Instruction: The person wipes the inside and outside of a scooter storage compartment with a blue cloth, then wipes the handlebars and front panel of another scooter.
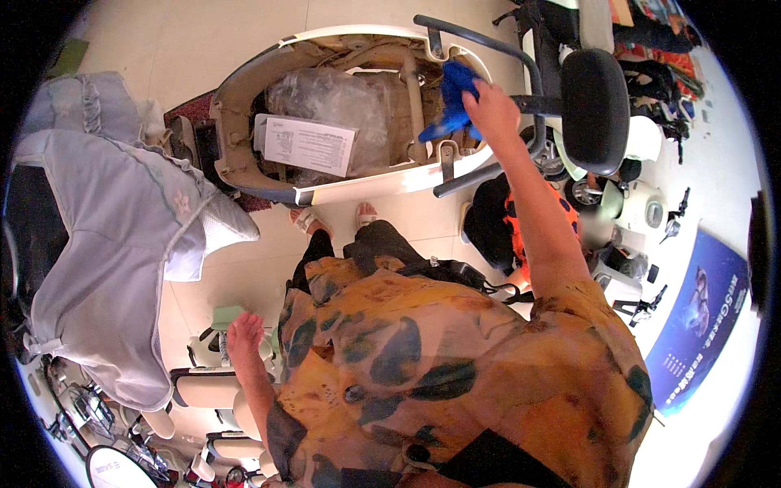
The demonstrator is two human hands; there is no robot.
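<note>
My right hand (492, 112) is closed around a bunched blue cloth (452, 99). The cloth hangs against the inner rear end of a scooter body (407, 189), whose seat area lies open. Inside that dusty cavity are a crumpled clear plastic bag (329, 102) and a white printed box or booklet (309, 145). A thick brown frame tube (413, 89) crosses the cavity beside the cloth. Away from the scooter, my left hand (246, 332) is held low on the left with its fingers loosely apart and nothing in it.
Behind the cavity stand a dark grab rail (533, 65) and a black padded backrest (595, 112). A grey fabric wind cover (106, 244) drapes over the left side. A person in orange and black (521, 220) is close on the right, near parked scooters (639, 207) and a blue poster board (700, 317).
</note>
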